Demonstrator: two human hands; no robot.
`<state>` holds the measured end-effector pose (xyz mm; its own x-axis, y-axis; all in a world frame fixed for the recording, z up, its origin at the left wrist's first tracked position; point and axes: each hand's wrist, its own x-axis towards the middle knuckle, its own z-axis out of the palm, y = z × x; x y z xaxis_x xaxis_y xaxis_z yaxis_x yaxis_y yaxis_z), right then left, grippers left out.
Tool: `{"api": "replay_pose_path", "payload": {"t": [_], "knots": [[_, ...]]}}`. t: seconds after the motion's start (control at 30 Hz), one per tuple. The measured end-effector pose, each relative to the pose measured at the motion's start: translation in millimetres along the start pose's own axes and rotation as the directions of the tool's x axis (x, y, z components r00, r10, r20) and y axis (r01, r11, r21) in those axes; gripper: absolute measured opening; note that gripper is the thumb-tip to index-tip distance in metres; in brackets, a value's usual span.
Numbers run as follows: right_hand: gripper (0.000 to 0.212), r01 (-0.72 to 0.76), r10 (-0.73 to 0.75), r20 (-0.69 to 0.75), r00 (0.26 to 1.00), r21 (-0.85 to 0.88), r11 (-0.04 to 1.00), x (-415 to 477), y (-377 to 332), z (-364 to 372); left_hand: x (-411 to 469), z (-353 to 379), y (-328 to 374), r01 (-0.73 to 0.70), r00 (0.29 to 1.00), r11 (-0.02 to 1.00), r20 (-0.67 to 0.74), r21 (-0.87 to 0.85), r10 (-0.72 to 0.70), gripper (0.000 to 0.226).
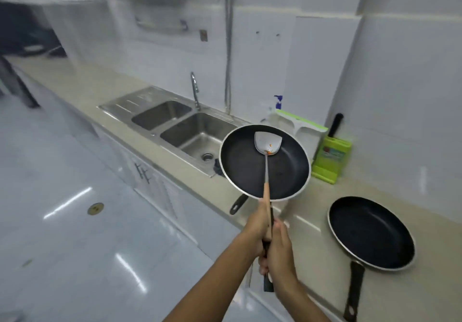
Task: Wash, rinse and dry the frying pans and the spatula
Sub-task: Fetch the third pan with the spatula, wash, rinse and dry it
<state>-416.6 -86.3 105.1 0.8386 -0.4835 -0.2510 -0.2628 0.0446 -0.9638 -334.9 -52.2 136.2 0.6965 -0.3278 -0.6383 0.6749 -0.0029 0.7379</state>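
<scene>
A beige counter [312,196] runs along the tiled wall, with a steel double sink [160,129] set in it. The lifted pan [245,166] is held in the air over the counter, just right of the sink. A second pan [370,231] lies flat on the counter further right. The left hand [258,224] has its fingers curled round the spatula [268,143] handle. The right hand [278,254], just behind it, is wrapped round the lifted pan's black handle. The spatula's stained blade rests inside the lifted pan.
</scene>
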Motion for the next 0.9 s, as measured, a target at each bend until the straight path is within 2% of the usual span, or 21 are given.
{"api": "replay_pose_path", "payload": {"t": [0.1, 0.2, 0.33, 0.4, 0.6, 0.73, 0.83, 0.9], "knots": [[0.048, -0.005, 0.004, 0.143, 0.990, 0.006, 1.000, 4.4, -18.1, 74.3, 8.3, -78.0, 26.7, -0.015, 0.998, 0.997, -0.063, -0.077, 0.010, 0.065], [0.060, -0.008, 0.012, 0.224, 0.974, -0.020, 1.000, 22.8, -28.6, 140.2, 18.4, -142.9, 57.9, -0.012, 0.992, 0.994, -0.123, -0.112, -0.002, 0.074], [0.065, -0.004, 0.023, 0.281, 0.959, -0.068, 0.998, 62.2, -40.7, 228.1, 44.9, -222.4, 103.9, -0.066, 0.980, 0.992, -0.193, -0.111, 0.043, 0.063], [0.064, -0.006, 0.020, 0.277, 0.961, -0.052, 0.999, 90.4, -48.4, 274.8, 69.5, -259.9, 133.1, -0.094, 0.973, 0.988, -0.222, -0.122, 0.065, 0.059], [0.059, -0.056, 0.082, 0.261, 0.962, -0.107, 0.993, 161.8, -78.4, 386.2, 143.5, -348.8, 207.4, -0.032, 0.983, 0.996, -0.183, -0.083, 0.016, 0.058], [0.032, -0.042, 0.074, 0.178, 0.981, -0.180, 0.983, 205.5, -95.7, 426.5, 199.8, -380.1, 239.9, -0.007, 0.991, 0.999, -0.137, -0.048, 0.001, 0.052], [0.029, -0.085, 0.107, 0.104, 0.989, -0.201, 0.976, 244.9, -99.1, 447.2, 242.8, -390.8, 251.6, -0.013, 0.989, 0.999, -0.146, 0.031, 0.017, 0.050], [0.029, -0.133, 0.141, 0.024, 0.990, -0.200, 0.971, 271.3, -94.0, 460.1, 268.6, -393.5, 264.7, 0.036, 0.995, 0.996, -0.091, 0.082, -0.029, 0.051]]}}
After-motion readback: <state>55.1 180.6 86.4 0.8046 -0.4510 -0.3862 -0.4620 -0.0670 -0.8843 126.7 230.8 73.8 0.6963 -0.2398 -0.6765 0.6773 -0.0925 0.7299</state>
